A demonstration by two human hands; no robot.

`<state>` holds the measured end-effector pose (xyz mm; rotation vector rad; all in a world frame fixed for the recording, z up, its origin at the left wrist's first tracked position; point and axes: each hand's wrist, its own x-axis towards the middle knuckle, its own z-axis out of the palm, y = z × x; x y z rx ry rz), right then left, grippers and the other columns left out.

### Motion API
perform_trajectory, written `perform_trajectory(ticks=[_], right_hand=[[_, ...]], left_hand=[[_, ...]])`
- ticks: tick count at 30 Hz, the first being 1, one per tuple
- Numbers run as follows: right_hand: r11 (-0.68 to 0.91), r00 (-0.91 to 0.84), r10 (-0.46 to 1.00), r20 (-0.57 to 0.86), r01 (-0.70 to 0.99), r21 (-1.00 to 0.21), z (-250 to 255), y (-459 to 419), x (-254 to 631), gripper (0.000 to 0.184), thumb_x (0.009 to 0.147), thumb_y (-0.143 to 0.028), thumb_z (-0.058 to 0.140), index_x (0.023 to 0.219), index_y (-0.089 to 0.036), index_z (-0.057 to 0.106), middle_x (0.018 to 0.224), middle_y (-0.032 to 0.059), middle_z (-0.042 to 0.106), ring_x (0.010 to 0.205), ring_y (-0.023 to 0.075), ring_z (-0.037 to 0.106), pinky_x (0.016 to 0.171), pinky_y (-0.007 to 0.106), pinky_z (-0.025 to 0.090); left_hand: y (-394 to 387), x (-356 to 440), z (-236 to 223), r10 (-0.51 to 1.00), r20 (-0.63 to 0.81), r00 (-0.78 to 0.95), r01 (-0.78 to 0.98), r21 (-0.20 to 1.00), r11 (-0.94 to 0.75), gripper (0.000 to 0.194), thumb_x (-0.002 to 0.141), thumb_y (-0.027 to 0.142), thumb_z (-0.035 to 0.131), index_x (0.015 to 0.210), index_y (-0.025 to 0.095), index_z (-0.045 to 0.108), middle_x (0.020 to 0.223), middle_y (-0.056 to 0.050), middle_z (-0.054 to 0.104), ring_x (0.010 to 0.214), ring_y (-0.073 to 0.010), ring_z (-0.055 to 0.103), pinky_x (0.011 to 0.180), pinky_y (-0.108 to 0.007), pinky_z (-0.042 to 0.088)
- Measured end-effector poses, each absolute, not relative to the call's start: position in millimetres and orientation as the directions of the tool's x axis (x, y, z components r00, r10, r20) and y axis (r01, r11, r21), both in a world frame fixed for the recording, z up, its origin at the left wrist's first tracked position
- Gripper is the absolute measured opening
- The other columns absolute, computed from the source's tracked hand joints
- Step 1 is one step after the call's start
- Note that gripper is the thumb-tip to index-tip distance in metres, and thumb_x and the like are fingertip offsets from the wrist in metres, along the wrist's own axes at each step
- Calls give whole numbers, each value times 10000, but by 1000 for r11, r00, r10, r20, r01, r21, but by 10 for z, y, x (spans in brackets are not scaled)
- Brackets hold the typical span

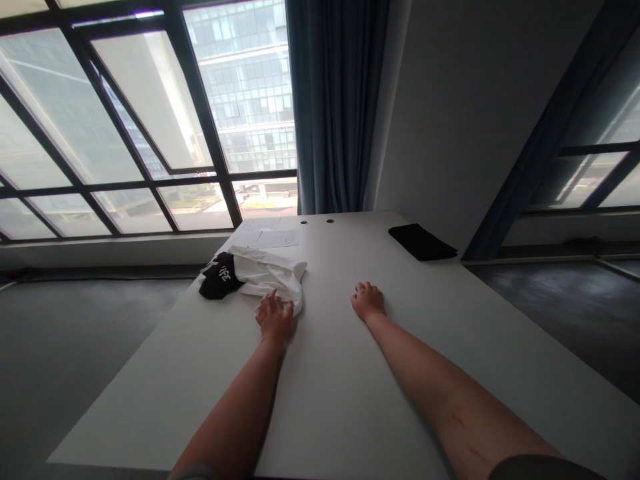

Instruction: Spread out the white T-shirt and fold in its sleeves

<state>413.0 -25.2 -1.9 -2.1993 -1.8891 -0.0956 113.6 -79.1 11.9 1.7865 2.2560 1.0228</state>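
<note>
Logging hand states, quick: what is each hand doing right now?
Left hand: open, fingers resting on the white garment, not gripping it.
Right hand: holds nothing, fingers curled, resting on the table.

Daylight floods through the windows (150, 120) I face, blown out; the room stays dim, straight lines bowing at the edges.

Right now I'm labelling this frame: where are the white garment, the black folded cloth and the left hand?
white garment (270, 270), head view, middle of crumpled fabric
black folded cloth (423, 241), head view, its centre
left hand (275, 319), head view, back of hand
</note>
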Motion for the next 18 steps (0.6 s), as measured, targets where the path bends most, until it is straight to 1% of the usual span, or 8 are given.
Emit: perform_trajectory(ticks=[1,3,5,8,11,14,16,18], right_hand=[[-133,160,966,205,981,-141,-27,-252,4132,373,956,-291,456,1243,-196,675,1298,169,638,1162,294,552,1009,412,361],[-131,159,967,200,980,-147,-35,-257,4136,385,960,-290,451,1262,-201,671,1306,168,635,1173,297,545,1017,414,358],[-124,151,969,195,981,-148,-32,-269,4137,393,963,-285,445,1275,-203,669,1312,168,634,1182,298,541,1028,414,354],[-112,138,972,191,984,-142,-15,-293,4134,391,963,-278,443,1274,-202,668,1311,166,638,1179,296,543,1026,408,355],[-106,131,972,193,985,-137,-4,-309,4131,376,959,-275,451,1256,-196,668,1302,161,644,1165,295,552,1022,403,358],[-95,120,974,195,986,-134,-14,-317,4133,368,958,-271,455,1248,-184,664,1302,160,644,1164,297,554,1029,401,355],[-85,110,975,191,987,-135,-25,-328,4137,365,958,-271,462,1251,-182,661,1307,159,643,1174,297,552,1040,396,350],[-74,99,977,188,988,-137,-35,-353,4143,367,962,-270,464,1261,-183,658,1317,159,639,1185,295,550,1051,388,345]], left_hand=[[-791,1140,110,895,332,-297,848,522,88,680,965,467,619,1584,299,394,1662,-173,374,1506,-349,369,1210,-558,257],[-791,1159,92,917,314,-245,876,478,71,683,989,491,567,1621,327,366,1726,-145,263,1570,-351,255,1233,-589,200],[-794,1182,82,945,272,-183,896,441,47,617,1025,508,481,1615,347,400,1736,-122,255,1598,-359,183,1241,-633,147],[-805,1204,87,968,226,-110,911,411,7,572,1053,518,398,1605,371,426,1721,-107,306,1604,-366,168,1235,-685,97],[-822,1214,96,973,220,-73,922,387,-18,596,1042,548,411,1612,377,413,1727,-106,297,1604,-382,161,1225,-712,84],[-838,1239,87,969,240,-51,945,326,-31,680,984,585,517,1621,379,396,1737,-107,269,1609,-402,123,1223,-722,43],[-846,1265,76,960,274,-53,960,278,-27,701,963,565,561,1620,387,396,1740,-98,264,1614,-402,98,1226,-715,-2],[-853,1291,69,951,304,-46,969,246,-32,646,989,511,534,1613,403,407,1737,-85,274,1616,-394,97,1229,-707,-26]])
